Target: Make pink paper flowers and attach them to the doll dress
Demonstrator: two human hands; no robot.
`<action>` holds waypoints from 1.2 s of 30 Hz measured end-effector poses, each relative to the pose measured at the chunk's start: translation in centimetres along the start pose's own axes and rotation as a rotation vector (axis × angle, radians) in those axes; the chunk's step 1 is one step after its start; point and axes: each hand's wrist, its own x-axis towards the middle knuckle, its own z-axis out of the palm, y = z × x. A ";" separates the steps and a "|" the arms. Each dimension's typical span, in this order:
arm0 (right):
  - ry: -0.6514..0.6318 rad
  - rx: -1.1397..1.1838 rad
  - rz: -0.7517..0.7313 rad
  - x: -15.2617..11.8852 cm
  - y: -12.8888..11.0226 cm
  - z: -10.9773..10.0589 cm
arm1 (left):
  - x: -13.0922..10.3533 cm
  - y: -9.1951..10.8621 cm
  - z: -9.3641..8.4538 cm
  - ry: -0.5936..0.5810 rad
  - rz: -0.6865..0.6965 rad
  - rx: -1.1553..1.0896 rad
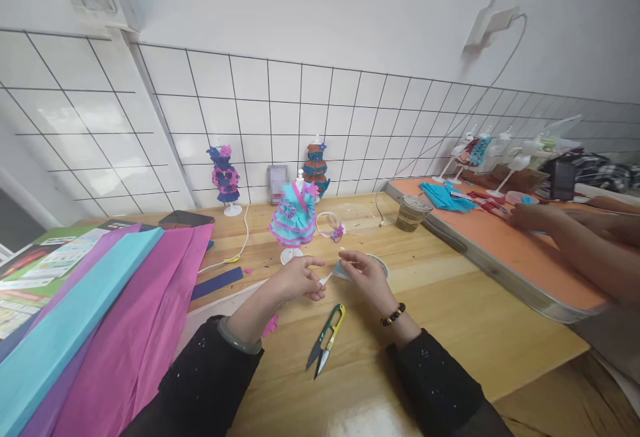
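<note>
My left hand [299,278] is closed, its index finger stretched toward the right. A small white strip [325,280] sticks out at its fingertips. Facing it, my right hand [364,273] has its fingers bent together beside a small light-blue piece [341,270]; its grip is partly hidden. Behind that hand shows the rim of a round dish [384,266]. Below both hands lie thread snips [327,340] with green and yellow handles. Just beyond the left hand, a small dress form wears a turquoise and pink ruffled paper dress [295,217].
Folded coloured paper [135,317] covers the left side. Two more dressed forms, a navy and pink one [225,177] and a brown and teal one [316,167], stand by the wall. A lidded cup [413,213] is beside an orange-topped board [520,244], where another person's hands [540,220] work.
</note>
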 end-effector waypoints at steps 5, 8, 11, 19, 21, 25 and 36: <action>-0.038 -0.257 -0.383 -0.7 -1.4 -0.1 | 0.4 -0.2 0.0 0.047 0.013 -0.039; -0.071 -0.309 -0.464 -1.0 -2.2 0.0 | 0.6 -0.2 -0.1 0.053 0.006 -0.067; -0.092 -0.349 -0.493 -1.2 -2.6 0.0 | 0.7 -0.3 -0.1 0.039 0.004 -0.066; -0.138 -0.388 -0.499 -1.3 -2.4 0.1 | 0.8 -0.9 0.0 0.050 0.021 -0.040; -0.151 -0.384 -0.500 -1.3 -2.4 0.1 | 0.9 -1.0 0.0 0.041 0.025 -0.035; -0.171 -0.350 -0.471 -1.3 -2.4 0.3 | 0.8 -0.9 0.0 0.008 0.034 -0.006; -0.130 -0.273 -0.373 -0.9 -1.7 0.2 | 0.3 0.2 0.6 0.061 -0.072 0.146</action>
